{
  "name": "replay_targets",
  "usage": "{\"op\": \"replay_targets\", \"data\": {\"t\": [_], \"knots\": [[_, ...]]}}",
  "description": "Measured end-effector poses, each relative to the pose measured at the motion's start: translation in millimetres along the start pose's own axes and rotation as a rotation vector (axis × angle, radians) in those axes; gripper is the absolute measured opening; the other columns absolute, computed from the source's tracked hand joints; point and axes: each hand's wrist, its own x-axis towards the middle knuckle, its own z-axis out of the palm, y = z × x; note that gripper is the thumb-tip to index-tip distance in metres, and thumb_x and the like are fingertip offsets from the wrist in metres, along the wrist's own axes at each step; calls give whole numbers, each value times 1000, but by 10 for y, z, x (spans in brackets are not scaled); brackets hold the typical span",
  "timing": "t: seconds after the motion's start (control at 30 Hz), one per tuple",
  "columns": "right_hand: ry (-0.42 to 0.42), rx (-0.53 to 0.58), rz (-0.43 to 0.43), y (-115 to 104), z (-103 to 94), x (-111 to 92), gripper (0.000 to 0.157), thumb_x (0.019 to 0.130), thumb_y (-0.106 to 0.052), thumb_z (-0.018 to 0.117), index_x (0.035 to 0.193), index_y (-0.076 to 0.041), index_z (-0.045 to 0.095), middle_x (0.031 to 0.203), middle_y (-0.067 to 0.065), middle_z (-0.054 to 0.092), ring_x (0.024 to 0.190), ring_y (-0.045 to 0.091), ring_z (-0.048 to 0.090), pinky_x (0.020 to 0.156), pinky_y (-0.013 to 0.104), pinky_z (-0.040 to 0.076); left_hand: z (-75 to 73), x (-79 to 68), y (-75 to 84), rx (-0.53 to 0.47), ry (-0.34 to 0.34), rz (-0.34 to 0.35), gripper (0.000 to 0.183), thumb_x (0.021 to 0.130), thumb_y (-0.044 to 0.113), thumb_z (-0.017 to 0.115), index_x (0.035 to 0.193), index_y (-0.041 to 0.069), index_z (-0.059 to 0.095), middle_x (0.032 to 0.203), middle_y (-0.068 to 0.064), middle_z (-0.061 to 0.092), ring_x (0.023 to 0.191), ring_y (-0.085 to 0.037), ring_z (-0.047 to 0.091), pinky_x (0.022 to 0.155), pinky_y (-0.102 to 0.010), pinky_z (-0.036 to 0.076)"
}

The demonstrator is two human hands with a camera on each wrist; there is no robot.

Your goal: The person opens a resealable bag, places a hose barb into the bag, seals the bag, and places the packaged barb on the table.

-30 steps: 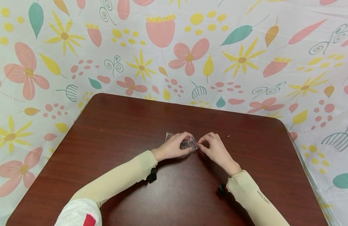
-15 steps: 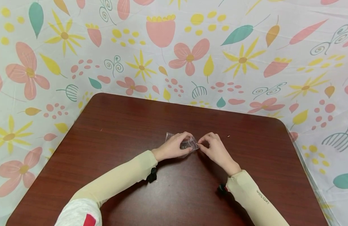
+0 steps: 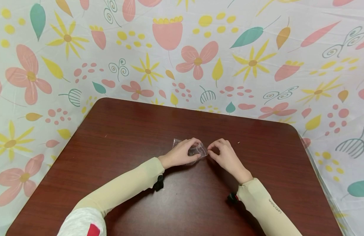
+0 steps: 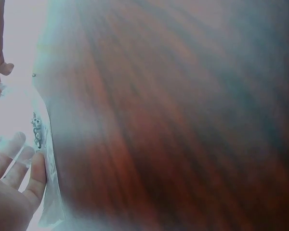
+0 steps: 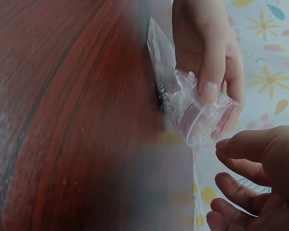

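A clear zip bag (image 3: 201,150) is held near its mouth in my left hand (image 3: 183,152), thumb on one side and fingers on the other. In the right wrist view the bag (image 5: 183,103) tilts toward my right hand, its mouth with a red line gaping. Several small dark metal pieces (image 5: 163,94), some ring-shaped, lie low inside it. My right hand (image 3: 226,157) has its thumb and forefinger tips right at the bag's mouth. Nothing shows between these fingertips, and the other fingers are loosely bent. In the left wrist view the metal pieces (image 4: 37,130) show through the plastic.
One small metallic piece (image 3: 238,142) lies on the dark red-brown table (image 3: 140,121), right of my right hand. A tiny pale speck (image 3: 105,135) lies at the left. Behind the table hangs a flower-patterned cloth (image 3: 167,65).
The small pale glint at my right fingertips in the earlier frames no longer shows, and the fingertips sit slightly farther from the bag's mouth. My left hand keeps its place.
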Motion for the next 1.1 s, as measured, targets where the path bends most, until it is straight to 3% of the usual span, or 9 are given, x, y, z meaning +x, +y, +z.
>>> {"op": "replay_targets", "data": {"t": [0.27,0.4,0.5,0.63,1.1], "knots": [[8,-14,20,117,-46,-44,7,96,-10,73,102,-10,75,116,18,64,103,35,53,82,47,46,8,4,-18,-5,-5,2,48,97,28,72,141,17,54,133,-8,66,128,-20,60,108,-38,47],[23,0,30,222,-97,-68,6,95,-7,73,101,-8,75,115,20,64,103,38,55,103,62,41,12,4,-18,-4,-6,10,47,98,27,72,140,16,55,133,-8,66,128,-19,61,108,-36,47],[37,7,39,310,-141,-87,7,95,-6,73,102,-7,75,114,21,65,106,41,55,105,65,38,9,-2,-7,-8,-7,5,47,98,27,72,140,17,55,134,-7,66,128,-19,61,108,-36,47],[53,2,60,432,-212,-109,8,96,-7,71,104,-5,74,114,23,64,110,43,53,87,55,44,3,-9,5,-9,-12,-1,47,98,27,72,141,16,55,135,-8,65,129,-20,60,109,-37,47],[105,6,116,848,-397,-107,14,99,-10,68,108,0,71,121,31,60,113,48,53,91,60,43,7,-15,-9,-12,-15,7,47,99,28,71,141,15,54,137,-8,64,131,-20,60,109,-38,47]]}}
